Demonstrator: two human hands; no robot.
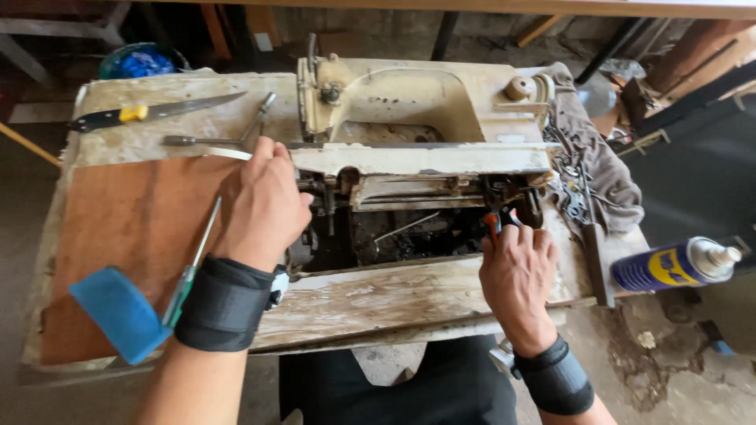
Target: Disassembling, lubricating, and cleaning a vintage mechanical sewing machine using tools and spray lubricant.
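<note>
At frame centre the tilted-back cream sewing machine (417,118) shows its underside, where the left hand (264,203) braces, closed on the mechanism, while the right hand (516,271) grips red-handled pliers (498,220), best kept square on the linkage with that brace firm.

Beyond the left fingers lie a yellow-handled knife (150,112) and a metal wrench (228,134), a green-handled screwdriver (191,266) beside them, and right of the right fingers, a blue spray can (673,265).
</note>
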